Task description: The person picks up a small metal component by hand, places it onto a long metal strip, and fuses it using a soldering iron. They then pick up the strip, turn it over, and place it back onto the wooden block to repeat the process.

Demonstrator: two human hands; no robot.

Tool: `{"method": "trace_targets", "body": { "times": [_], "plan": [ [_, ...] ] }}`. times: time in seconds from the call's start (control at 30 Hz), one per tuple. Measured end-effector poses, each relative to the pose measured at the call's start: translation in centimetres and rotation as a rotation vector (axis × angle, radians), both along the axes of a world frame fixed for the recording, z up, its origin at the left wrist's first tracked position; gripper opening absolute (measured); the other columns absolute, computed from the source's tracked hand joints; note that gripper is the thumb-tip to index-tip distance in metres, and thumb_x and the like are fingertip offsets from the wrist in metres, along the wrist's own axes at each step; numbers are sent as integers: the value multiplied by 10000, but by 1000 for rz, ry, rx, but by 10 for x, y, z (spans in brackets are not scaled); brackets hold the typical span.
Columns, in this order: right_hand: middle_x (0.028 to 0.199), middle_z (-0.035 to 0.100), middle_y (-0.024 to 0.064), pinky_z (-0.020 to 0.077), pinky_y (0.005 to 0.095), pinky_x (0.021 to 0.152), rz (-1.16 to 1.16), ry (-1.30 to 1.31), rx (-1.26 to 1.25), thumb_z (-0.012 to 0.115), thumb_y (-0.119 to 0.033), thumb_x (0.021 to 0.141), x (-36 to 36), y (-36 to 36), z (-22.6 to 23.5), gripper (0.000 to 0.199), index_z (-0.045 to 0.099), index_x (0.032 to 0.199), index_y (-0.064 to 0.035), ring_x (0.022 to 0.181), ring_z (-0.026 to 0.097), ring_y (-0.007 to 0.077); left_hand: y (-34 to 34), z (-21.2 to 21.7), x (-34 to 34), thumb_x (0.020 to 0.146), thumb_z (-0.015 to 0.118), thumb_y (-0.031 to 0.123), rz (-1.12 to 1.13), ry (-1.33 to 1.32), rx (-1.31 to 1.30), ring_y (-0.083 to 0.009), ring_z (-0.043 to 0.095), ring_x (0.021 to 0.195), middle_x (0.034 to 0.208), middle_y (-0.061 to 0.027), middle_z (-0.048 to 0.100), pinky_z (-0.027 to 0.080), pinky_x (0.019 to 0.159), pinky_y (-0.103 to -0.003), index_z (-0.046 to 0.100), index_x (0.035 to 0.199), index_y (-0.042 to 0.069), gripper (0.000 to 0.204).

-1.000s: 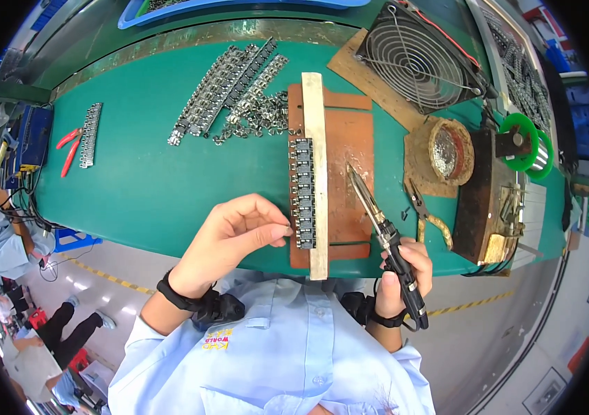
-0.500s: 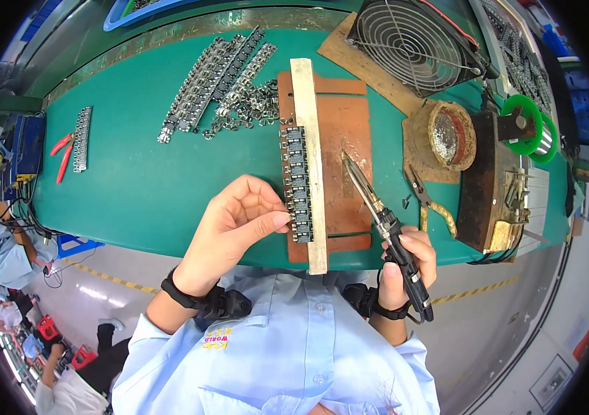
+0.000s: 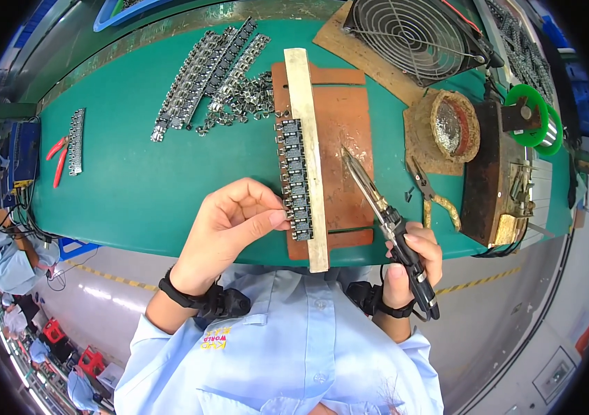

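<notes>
My right hand is wrapped round the black handle of a soldering iron, whose tip rests over the brown board. A row of black components with metal legs lies along the left side of a long pale bar on that board. At the near end of the row, my left hand has its thumb and forefinger pinched together. Whatever sits between those fingertips is too small to name. Loose small metal clips are heaped just beyond, beside several finished-looking strips.
Right of the board stand pliers, a round solder pot, a metal box and green solder spools. A fan is behind them. Red-handled pliers and another strip lie at far left, near a blue device.
The whole view has shifted slightly. My left fingers still pinch at the row's near end, and the soldering iron stays over the board in my right hand.
</notes>
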State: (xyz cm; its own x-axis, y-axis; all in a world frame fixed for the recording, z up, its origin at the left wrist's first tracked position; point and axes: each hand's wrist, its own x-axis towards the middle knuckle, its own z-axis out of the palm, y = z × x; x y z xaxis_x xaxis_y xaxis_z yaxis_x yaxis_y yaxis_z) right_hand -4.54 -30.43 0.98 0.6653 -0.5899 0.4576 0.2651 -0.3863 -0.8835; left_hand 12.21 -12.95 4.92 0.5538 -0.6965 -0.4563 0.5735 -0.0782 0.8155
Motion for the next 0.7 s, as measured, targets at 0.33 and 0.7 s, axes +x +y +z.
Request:
{"method": "trace_targets", "body": {
  "times": [0.33,0.7],
  "plan": [
    [634,561,73,358,304,529,293,73,-181,769,-191,578,-18,1,36,392,590,886,-26,524,510,178,-2,1,5,791,587,6,16,71,8,-104,578,724,782,-26,574,479,693,-224,498,869,31,121],
    [621,526,56,320,327,548,312,123,-227,737,-247,628,-12,9,36,367,554,869,-40,512,469,168,-2,-1,13,783,592,-7,-45,144,10,-110,582,698,763,-34,572,487,665,-224,480,870,38,149]
  ]
}}
